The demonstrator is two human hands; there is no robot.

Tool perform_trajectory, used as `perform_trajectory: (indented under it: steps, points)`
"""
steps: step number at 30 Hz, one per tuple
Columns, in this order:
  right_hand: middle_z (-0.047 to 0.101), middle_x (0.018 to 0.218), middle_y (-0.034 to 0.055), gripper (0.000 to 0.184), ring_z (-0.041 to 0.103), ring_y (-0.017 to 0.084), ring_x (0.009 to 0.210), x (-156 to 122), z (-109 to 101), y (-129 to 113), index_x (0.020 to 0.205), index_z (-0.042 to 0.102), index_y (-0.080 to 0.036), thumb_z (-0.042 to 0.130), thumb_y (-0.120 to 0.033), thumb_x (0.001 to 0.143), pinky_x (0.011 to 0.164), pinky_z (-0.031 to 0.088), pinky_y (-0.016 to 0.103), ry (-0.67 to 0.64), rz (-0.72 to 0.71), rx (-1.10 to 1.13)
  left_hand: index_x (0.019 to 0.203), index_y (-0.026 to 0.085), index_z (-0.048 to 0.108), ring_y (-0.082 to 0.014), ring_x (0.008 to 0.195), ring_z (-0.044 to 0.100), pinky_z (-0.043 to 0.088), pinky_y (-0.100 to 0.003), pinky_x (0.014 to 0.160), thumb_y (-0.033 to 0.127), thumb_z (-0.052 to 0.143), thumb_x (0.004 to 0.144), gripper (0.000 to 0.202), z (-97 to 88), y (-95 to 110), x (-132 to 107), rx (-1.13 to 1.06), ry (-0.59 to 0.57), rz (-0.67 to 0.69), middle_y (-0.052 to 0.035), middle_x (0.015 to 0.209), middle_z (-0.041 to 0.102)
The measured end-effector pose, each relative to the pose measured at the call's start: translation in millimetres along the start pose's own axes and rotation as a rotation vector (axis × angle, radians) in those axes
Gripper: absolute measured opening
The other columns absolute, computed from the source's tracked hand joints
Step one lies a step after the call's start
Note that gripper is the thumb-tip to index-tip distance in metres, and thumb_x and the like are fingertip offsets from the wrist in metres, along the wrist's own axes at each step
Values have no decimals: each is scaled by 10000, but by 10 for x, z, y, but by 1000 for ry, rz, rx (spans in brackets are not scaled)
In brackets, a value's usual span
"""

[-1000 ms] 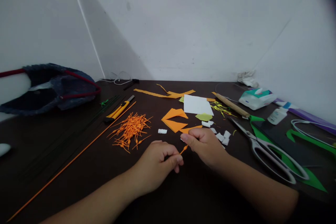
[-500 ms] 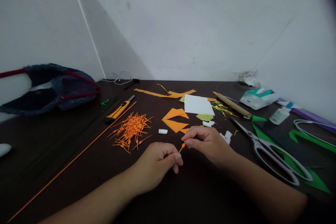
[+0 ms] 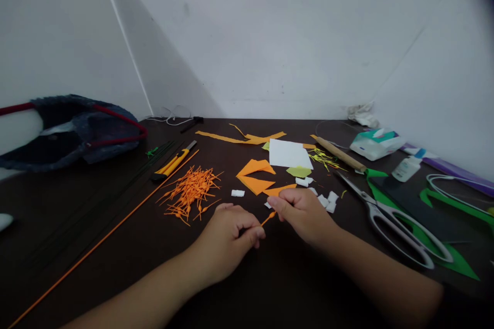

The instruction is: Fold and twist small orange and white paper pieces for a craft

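A small twisted orange paper piece [image 3: 271,215], thin with a thicker bulb, stretches between my two hands above the dark table. My left hand [image 3: 230,239] pinches its thin lower end between thumb and fingertips. At the bulb end, my right hand [image 3: 304,213] has thumb and forefinger closed on it, hiding the tip. A heap of similar orange twisted pieces [image 3: 195,187] lies left of centre, beyond my left hand. Folded orange paper [image 3: 257,183] and a small white roll [image 3: 238,193] lie just past my hands.
Grey-handled scissors [image 3: 401,231] lie open at right over green paper. A yellow utility knife [image 3: 173,162] and a long orange stick [image 3: 104,239] are at left. White paper [image 3: 287,154], a wooden stick [image 3: 339,154], a glue bottle [image 3: 407,167] and a denim bag [image 3: 88,131] stand farther back.
My right hand has turned, its thumb now lying along the top near the bulb. More of the orange piece's thin end shows between my hands. The view has shifted slightly.
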State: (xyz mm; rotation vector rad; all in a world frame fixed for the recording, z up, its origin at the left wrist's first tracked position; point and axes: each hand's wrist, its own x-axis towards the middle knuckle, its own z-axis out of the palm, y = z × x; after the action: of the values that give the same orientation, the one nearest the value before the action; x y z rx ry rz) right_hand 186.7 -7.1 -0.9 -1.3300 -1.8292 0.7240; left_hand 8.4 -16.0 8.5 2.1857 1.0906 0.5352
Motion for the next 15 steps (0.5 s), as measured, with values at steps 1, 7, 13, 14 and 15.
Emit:
perform_trajectory:
  steps: [1,7,13,14,15]
  points:
    - [389,398,-47,399,372,93,419,-1,5,10,431,454,-184,491,-374,780,440,273,235,-6,13,24,593,204,604,-142,686,559,293,-356,842,225,477,796,241,0,-6,0,28,23,9,24,631,636]
    - [373,424,-47,389,361,96,444,-5,54,32,452,479,-184,494,-390,781,457,271,242,-6,98,176,611,210,608,-141,686,545,319,-339,797,190,535,755,162,-10,-38,-16,136,170,113,16,655,626]
    - [354,421,-53,371,320,86,429,-29,118,16,455,475,-179,510,-370,771,447,245,238,-14,108,270,519,178,500,-126,634,518,350,-317,744,190,588,705,205,16,-53,-19,98,225,81,25,587,566]
    - [357,418,-53,371,319,84,427,-31,126,15,452,476,-178,511,-365,770,445,242,237,-10,108,269,505,175,473,-124,620,507,353,-316,731,181,586,698,224,22,-55,-14,96,235,69,30,573,546]
    - [358,415,-52,372,316,82,425,-33,134,16,450,476,-176,510,-363,769,443,240,236,-3,113,266,496,174,447,-120,602,492,356,-313,714,173,579,694,238,26,-56,-9,94,250,55,34,560,523]
